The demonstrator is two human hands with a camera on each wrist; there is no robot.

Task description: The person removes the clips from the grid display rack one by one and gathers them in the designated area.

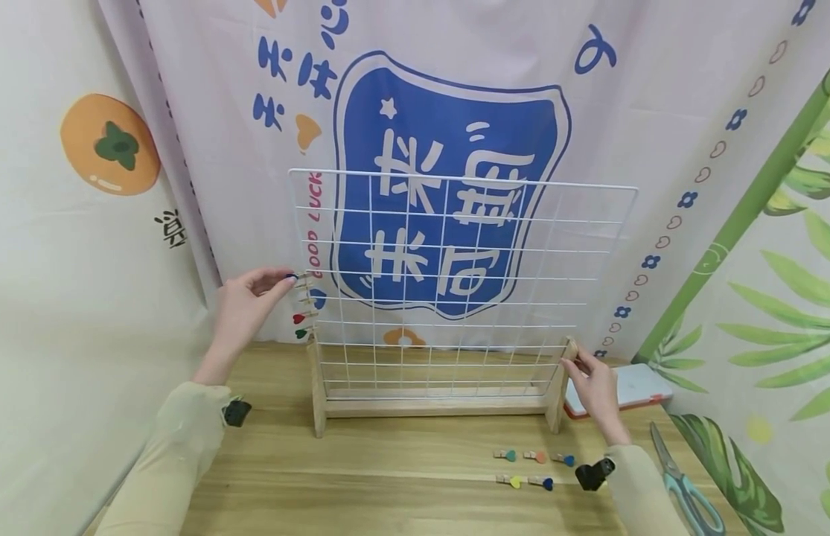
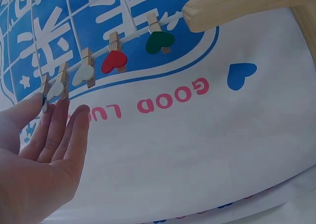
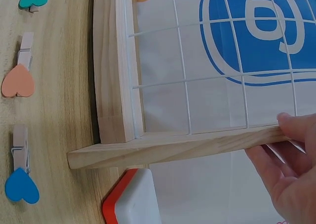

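Note:
A white wire grid (image 1: 455, 179) stands upright in a wooden stand (image 1: 435, 407). At the grid's left edge my left hand (image 1: 243, 313) pinches a small wooden clothespin (image 2: 45, 91), its dark blue heart mostly covered by the thumb. Below it on the same edge wire, clothespins with white hearts (image 2: 84, 74), a red heart (image 2: 114, 62) and a green heart (image 2: 160, 42) are clipped in a row. My right hand (image 1: 597, 385) grips the top of the stand's right wooden post (image 3: 197, 151), thumb on one side and fingers on the other.
Several heart clothespins, among them an orange one (image 1: 535, 456) and a yellow one (image 1: 515, 482), lie in two rows on the wooden table (image 1: 361, 484). Scissors (image 1: 682, 484) with light blue handles lie at the right. A white, red-edged box (image 1: 636, 385) sits behind my right hand.

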